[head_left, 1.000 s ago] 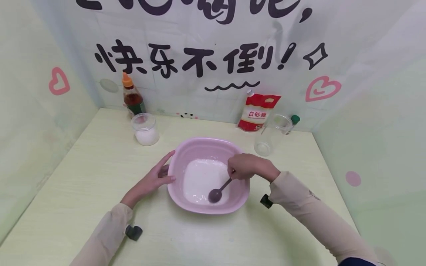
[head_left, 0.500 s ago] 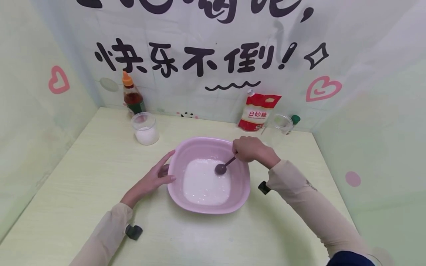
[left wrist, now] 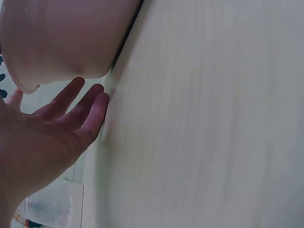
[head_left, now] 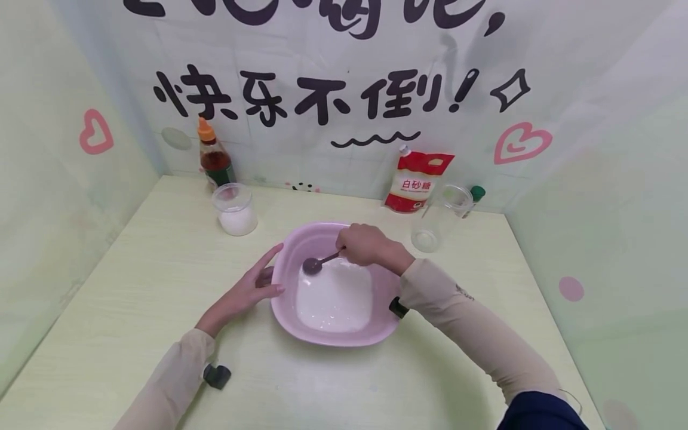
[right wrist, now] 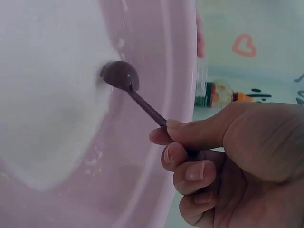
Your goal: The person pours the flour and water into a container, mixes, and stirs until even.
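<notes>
A pink plastic basin (head_left: 371,339) with white liquid (head_left: 334,301) in it stands on the table. My right hand (head_left: 365,245) pinches the handle of a dark purple-brown spoon (right wrist: 121,76) between thumb and fingers. In the head view the spoon's bowl lies at the liquid's far left edge; its round underside shows in the right wrist view. My left hand (head_left: 248,294) rests against the basin's left side, thumb and forefinger at the rim. In the left wrist view its other fingers (left wrist: 90,107) reach out fairly straight beside the basin's outer wall.
Behind on the left stand a lidded clear jar (head_left: 236,216) of white grains and an orange-capped sauce bottle (head_left: 216,161). At the back right are a red and white sugar pouch (head_left: 414,184), a clear plastic cup (head_left: 427,236) and a green-capped container (head_left: 476,193).
The spoon has swept from the basin's near right part up to the far side, then left along it, with my right hand. My left hand and the basin have stayed put.
</notes>
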Motion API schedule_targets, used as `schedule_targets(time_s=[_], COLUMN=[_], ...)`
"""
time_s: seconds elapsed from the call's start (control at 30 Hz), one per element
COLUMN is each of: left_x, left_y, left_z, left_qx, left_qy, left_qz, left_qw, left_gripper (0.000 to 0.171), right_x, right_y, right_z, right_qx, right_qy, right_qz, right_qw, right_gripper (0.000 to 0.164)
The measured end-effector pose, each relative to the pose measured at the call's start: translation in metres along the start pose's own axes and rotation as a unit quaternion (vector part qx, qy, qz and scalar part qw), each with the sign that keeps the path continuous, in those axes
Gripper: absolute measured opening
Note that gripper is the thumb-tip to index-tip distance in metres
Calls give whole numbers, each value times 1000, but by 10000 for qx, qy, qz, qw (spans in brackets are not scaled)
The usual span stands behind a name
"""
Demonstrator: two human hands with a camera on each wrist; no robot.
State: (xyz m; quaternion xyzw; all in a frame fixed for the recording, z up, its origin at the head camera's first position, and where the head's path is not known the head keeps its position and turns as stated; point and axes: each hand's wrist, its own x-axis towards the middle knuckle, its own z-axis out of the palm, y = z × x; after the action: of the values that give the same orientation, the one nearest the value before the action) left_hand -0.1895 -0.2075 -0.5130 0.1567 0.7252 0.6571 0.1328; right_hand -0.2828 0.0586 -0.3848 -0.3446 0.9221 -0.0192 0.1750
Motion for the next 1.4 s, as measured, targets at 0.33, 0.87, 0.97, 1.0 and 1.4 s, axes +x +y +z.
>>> schedule_targets(time_s=[0.33,0.87,0.97,1.0,1.4], left_x=[-2,-1,-1,-1,1], left_y=[0,1,0,0,-1], left_z=[-1,-1,-1,-1,0], left_qx=[163,189,163,151,132], left_qy=[56,70,56,54,57], left_qz=[-46,-142,-110,-101,-50], left_qw=[9998,9997,9998,9998,9999], left_gripper=[88,88,88,88,89], right_x=[-21,-56,-51,-48,-7], right_y=[-20,33,41,43,18], right_z=[9,-15,-19,-19,-2], right_qx=[-216,76,-18,-54,-11], right_qy=[-462,-896,-562,-424,142], right_qz=[-861,637,844,848,-257], right_qw=[9950,9939,9948,9955,9996], right_gripper=[13,6,7,10,16])
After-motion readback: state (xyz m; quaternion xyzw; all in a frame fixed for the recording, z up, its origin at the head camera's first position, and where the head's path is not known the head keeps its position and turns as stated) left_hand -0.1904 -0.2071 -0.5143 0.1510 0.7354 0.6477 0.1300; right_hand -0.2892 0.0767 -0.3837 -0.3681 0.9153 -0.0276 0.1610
